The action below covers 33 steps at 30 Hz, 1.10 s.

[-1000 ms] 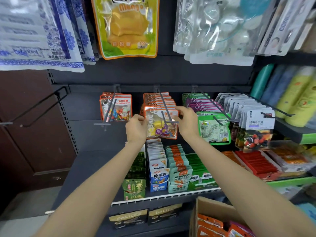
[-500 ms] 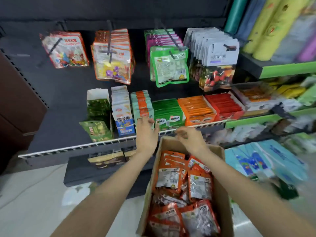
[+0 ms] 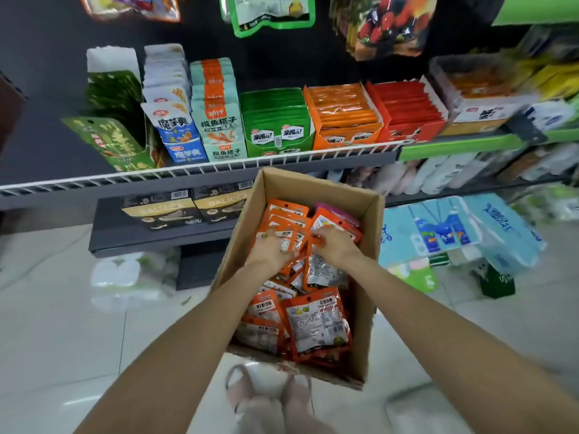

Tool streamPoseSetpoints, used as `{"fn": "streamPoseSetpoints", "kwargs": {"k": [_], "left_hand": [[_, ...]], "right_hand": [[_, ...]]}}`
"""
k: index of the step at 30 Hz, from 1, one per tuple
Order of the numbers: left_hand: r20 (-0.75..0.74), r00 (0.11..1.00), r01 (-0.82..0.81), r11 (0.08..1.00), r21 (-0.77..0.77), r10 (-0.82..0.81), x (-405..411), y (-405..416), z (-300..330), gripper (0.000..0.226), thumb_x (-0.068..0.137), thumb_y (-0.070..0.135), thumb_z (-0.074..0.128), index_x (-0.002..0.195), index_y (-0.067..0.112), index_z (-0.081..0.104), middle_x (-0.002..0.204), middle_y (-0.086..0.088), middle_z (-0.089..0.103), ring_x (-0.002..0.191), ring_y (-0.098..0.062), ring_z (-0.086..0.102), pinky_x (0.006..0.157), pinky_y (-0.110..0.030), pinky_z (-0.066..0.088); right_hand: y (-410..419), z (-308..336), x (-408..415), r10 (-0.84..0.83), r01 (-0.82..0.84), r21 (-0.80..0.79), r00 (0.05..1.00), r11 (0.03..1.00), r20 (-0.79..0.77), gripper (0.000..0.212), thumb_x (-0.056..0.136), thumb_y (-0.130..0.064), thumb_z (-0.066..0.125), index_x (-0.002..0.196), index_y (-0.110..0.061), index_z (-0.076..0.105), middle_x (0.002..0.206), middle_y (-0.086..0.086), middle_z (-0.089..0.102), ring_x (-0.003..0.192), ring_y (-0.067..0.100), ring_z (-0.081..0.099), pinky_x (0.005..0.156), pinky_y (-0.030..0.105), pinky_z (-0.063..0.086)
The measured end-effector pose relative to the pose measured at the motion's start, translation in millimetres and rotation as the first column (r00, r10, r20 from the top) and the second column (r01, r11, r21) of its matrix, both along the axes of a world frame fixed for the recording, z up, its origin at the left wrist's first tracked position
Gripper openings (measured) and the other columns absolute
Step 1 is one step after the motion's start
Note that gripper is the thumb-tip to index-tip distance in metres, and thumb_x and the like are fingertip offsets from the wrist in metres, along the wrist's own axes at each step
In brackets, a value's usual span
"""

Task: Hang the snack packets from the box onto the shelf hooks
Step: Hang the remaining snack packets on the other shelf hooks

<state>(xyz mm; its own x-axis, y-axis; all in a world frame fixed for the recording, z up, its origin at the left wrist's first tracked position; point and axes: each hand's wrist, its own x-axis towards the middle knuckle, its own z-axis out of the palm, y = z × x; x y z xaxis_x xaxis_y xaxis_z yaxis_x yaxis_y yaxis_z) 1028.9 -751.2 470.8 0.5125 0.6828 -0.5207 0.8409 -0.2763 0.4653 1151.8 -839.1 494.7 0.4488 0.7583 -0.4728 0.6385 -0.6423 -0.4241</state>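
An open cardboard box (image 3: 239, 242) stands on the floor before the shelf, filled with several orange-edged clear snack packets (image 3: 318, 324). Both my hands are down inside it, on the upper packets. My left hand (image 3: 272, 249) lies on the pile with its fingers bent; its grip is hidden by blur. My right hand (image 3: 336, 245) has its fingers curled over the orange top edge of one packet. At the top edge of the view hang the bottoms of an orange-edged packet (image 3: 131, 6), a green one (image 3: 269, 14) and a berry one (image 3: 388, 26); the hooks are out of view.
A shelf with a white wire rail (image 3: 200, 168) carries several display cartons of snacks just beyond the box. Below it sit black-and-gold boxes (image 3: 185, 208). Blue tissue packs (image 3: 454, 233) lie to the right, a plastic bag (image 3: 131, 277) to the left, my slippered feet (image 3: 269, 402) behind the box.
My hands left the hanging packet on the hook, dropped past the shelf rail and went into the box. The view tilted down from the hooks to the floor.
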Motion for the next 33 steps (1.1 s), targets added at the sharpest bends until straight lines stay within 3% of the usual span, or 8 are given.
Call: {"fn": "streamPoseSetpoints", "kwargs": {"k": [4, 8, 13, 17, 20, 22, 28, 33], "left_hand": [[-0.042, 0.998, -0.029, 0.982, 0.186, 0.037, 9, -6, 3, 0.047, 0.082, 0.039, 0.070, 0.116, 0.012, 0.053, 0.116, -0.011, 0.061, 0.104, -0.030, 0.061, 0.085, -0.038, 0.050], [-0.012, 1.000, -0.012, 0.961, 0.277, 0.016, 6, -2, 22, 0.019, 0.090, 0.023, 0.058, 0.096, 0.006, 0.058, 0.102, -0.015, 0.065, 0.094, -0.032, 0.063, 0.076, -0.039, 0.051], [0.249, 0.962, -0.179, 0.950, 0.257, 0.114, -15, 25, 51, 0.021, 0.092, 0.011, 0.051, 0.108, 0.002, 0.060, 0.095, -0.015, 0.066, 0.086, -0.032, 0.064, 0.075, -0.038, 0.053], [0.530, 0.811, -0.331, 0.942, 0.063, 0.249, -15, 49, 87, 0.020, 0.091, 0.014, 0.059, 0.104, 0.000, 0.065, 0.094, -0.011, 0.067, 0.091, -0.026, 0.064, 0.073, -0.031, 0.048], [0.631, 0.687, -0.429, 0.902, -0.046, 0.359, -12, 58, 113, 0.030, 0.092, 0.019, 0.058, 0.114, -0.001, 0.063, 0.108, -0.009, 0.066, 0.100, -0.021, 0.061, 0.088, -0.033, 0.047], [0.671, 0.636, -0.452, 0.889, -0.076, 0.381, -13, 61, 130, 0.030, 0.094, 0.022, 0.056, 0.115, 0.001, 0.062, 0.106, -0.007, 0.064, 0.097, -0.019, 0.058, 0.085, -0.029, 0.044], [0.726, 0.661, -0.465, 0.863, 0.198, 0.189, -34, 68, 187, 0.021, 0.096, 0.025, 0.052, 0.084, 0.011, 0.059, 0.071, 0.000, 0.054, 0.063, -0.011, 0.048, 0.054, -0.016, 0.033], [0.754, 0.642, -0.579, 0.733, 0.358, 0.139, -66, 89, 233, 0.021, 0.096, 0.025, 0.052, 0.103, 0.011, 0.066, 0.088, 0.001, 0.064, 0.079, -0.015, 0.056, 0.066, -0.023, 0.036]], "right_hand": [[8, -6, -2, -0.035, 0.035, -0.007, 0.999, 0.999, -0.015, 0.013, 0.087, -0.017, 0.061, 0.088, -0.005, 0.065, 0.095, 0.012, 0.065, 0.095, 0.029, 0.061, 0.073, 0.030, 0.047], [8, 9, 4, 0.001, -0.003, -0.077, 1.000, 0.997, -0.025, 0.046, 0.091, -0.037, 0.058, 0.054, -0.014, 0.043, 0.058, 0.000, 0.044, 0.068, 0.018, 0.049, 0.047, 0.019, 0.028], [7, 36, 14, 0.034, -0.033, -0.087, 0.999, 0.996, 0.012, 0.042, 0.083, -0.033, 0.068, 0.054, -0.017, 0.043, 0.059, -0.003, 0.047, 0.054, 0.006, 0.043, 0.046, 0.018, 0.028], [20, 70, 19, 0.040, -0.041, 0.011, 0.996, 0.999, 0.078, 0.011, 0.079, -0.006, 0.067, 0.082, -0.009, 0.057, 0.095, 0.011, 0.062, 0.087, 0.025, 0.060, 0.066, 0.025, 0.041], [30, 97, 24, 0.106, -0.116, 0.075, 0.986, 0.990, 0.130, 0.052, 0.081, 0.001, 0.061, 0.129, -0.008, 0.042, 0.121, 0.018, 0.052, 0.111, 0.033, 0.053, 0.076, 0.028, 0.039], [34, 114, 26, 0.091, -0.112, 0.143, 0.986, 0.983, 0.142, 0.065, 0.083, 0.003, 0.059, 0.141, -0.008, 0.030, 0.125, 0.017, 0.049, 0.114, 0.035, 0.051, 0.079, 0.031, 0.041], [46, 170, 22, 0.086, -0.174, 0.362, 0.966, 0.916, 0.245, 0.017, 0.087, -0.006, 0.061, 0.101, -0.003, 0.071, 0.107, 0.013, 0.068, 0.104, 0.026, 0.060, 0.078, 0.026, 0.039], [68, 214, 0, 0.035, -0.159, 0.614, 0.977, 0.773, 0.209, 0.013, 0.090, -0.015, 0.059, 0.091, -0.011, 0.071, 0.097, 0.003, 0.069, 0.092, 0.015, 0.060, 0.073, 0.020, 0.034]]}}
